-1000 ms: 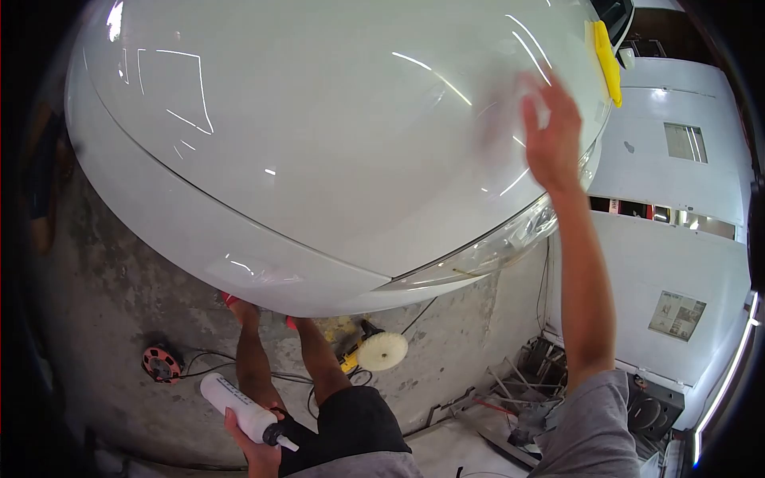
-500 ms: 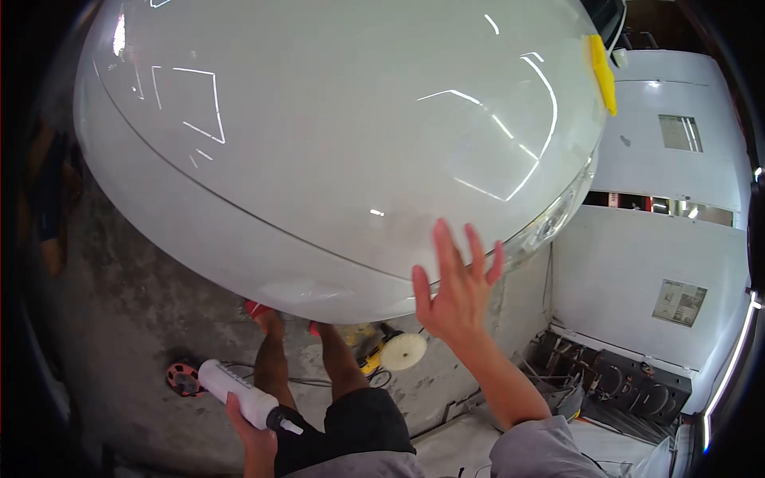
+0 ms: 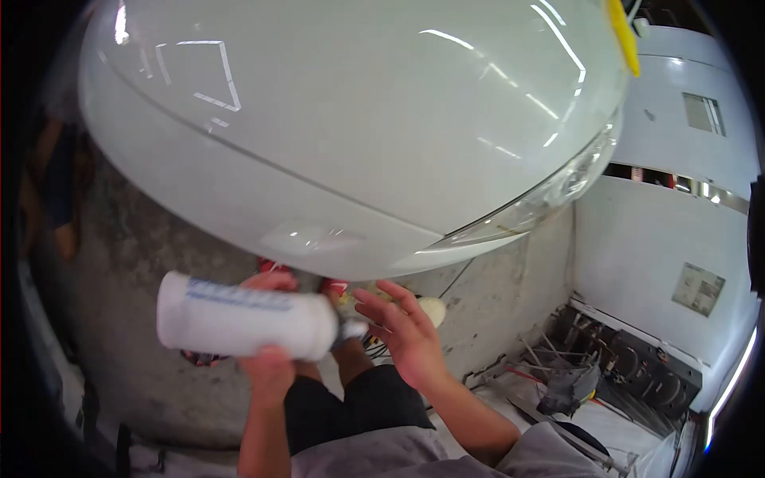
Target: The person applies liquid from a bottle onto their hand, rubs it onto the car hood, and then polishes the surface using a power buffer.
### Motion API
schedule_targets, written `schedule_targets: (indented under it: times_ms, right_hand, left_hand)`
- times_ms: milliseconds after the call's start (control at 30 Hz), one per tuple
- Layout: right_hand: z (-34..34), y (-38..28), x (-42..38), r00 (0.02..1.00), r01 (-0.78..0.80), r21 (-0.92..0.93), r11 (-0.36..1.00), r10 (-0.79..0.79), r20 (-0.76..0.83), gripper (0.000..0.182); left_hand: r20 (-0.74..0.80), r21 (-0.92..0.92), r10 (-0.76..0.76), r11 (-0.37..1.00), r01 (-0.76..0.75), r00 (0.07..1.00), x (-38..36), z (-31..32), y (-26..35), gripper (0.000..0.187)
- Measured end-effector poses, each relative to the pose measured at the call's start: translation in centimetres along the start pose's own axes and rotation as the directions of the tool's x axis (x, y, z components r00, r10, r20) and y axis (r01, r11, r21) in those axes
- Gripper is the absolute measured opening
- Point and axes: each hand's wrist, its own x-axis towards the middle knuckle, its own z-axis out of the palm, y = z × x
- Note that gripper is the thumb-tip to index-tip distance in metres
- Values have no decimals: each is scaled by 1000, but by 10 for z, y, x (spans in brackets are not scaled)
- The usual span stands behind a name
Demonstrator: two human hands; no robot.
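Note:
A white bottle with blue print (image 3: pixel 247 319) lies sideways in my left hand (image 3: pixel 269 370), whose fingers wrap round its middle. The bottle's dark cap and pale nozzle point right, toward my right hand (image 3: pixel 402 331). That hand is beside the nozzle with its fingers apart; whether a fingertip touches the nozzle I cannot tell. Beyond both hands is the glossy white car hood (image 3: pixel 335 119), with the front bumper (image 3: pixel 199 191) below its seam and a clear headlight (image 3: pixel 558 187) at the right.
A yellow cloth (image 3: pixel 624 36) hangs at the hood's right edge. On the floor, a round pale polishing pad (image 3: pixel 432 311) shows behind my right hand. White panels (image 3: pixel 653 231) stand at the right, above dark equipment (image 3: pixel 629 358). Another person's leg (image 3: pixel 60 183) is at the far left.
The bottle has come up and nearer the camera in my left hand. My right hand has moved down and left from over the hood's edge to the nozzle. The view has shifted slightly.

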Motion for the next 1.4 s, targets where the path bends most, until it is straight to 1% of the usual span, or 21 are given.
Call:
schedule_targets:
  times_ms: [33,67,100,133,167,233,300,367,500,567,633,700,733,767,833,967,1033,1267,1333,1367,1400]
  right_hand:
    - [-2,6,-2,999,-26,14,1000,25,27,46]
    - [-7,10,-3,996,-65,174,983,52,79,43]
    - [-13,12,-4,989,-109,330,938,70,128,39]
    - [-17,14,-5,982,-137,393,909,74,172,42]
    - [-18,14,-6,980,-151,411,899,81,184,42]
    - [-22,8,-8,967,-190,461,867,84,240,42]
    - [-31,7,-8,959,-208,453,867,89,269,40]
    - [-39,5,-9,952,-231,461,857,101,289,38]
    - [-52,7,-12,946,-260,514,817,109,306,36]
    - [-58,10,-11,948,-266,517,814,122,295,35]
    - [-62,7,-11,944,-284,553,783,127,305,34]
    - [-66,6,-13,917,-328,567,755,109,385,35]
    - [-67,6,-13,911,-339,570,748,112,396,35]
    - [-68,6,-12,911,-339,584,738,103,399,35]
    - [-69,6,-13,893,-370,560,741,117,435,36]
    - [-70,6,-11,878,-407,566,717,135,460,37]
    - [-72,8,-10,876,-418,564,712,152,458,37]
    - [-76,7,-7,875,-441,580,685,184,448,37]
    - [-76,-6,-6,894,-416,610,674,179,411,39]
    - [-78,-16,-1,896,-403,592,698,171,409,39]
    - [-82,-31,7,901,-339,621,707,55,430,40]
  left_hand:
    - [3,27,19,999,-19,1000,2,10,12,86]
    - [36,34,74,997,-76,997,1,15,7,76]
    - [97,142,185,970,-198,978,1,17,1,68]
    - [145,208,237,942,-264,961,3,24,6,63]
    - [202,263,281,907,-328,938,3,31,12,59]
    - [223,309,267,893,-328,938,-2,43,20,57]
    - [240,344,264,877,-336,934,-4,47,22,55]
    - [334,405,317,802,-439,887,-8,47,21,57]
    - [363,428,283,796,-428,888,-15,51,15,58]
    - [280,392,327,819,-418,903,-19,52,12,56]
    - [286,402,331,810,-427,899,-21,51,14,55]
    - [236,288,293,889,-355,926,-26,46,13,58]
    - [210,289,286,896,-339,935,-28,45,13,64]
    - [227,297,285,891,-345,931,-29,44,12,64]
    - [175,276,313,894,-352,934,-30,43,10,69]
    - [179,316,323,875,-366,929,-29,40,7,70]
    - [265,363,378,813,-455,887,-28,37,4,70]
    - [285,371,403,790,-487,870,-25,38,-6,72]
    - [70,263,388,882,-392,919,-30,39,-20,74]
    - [52,242,404,882,-404,913,-31,46,-19,74]
    - [-253,0,194,980,-201,948,-31,56,-14,69]
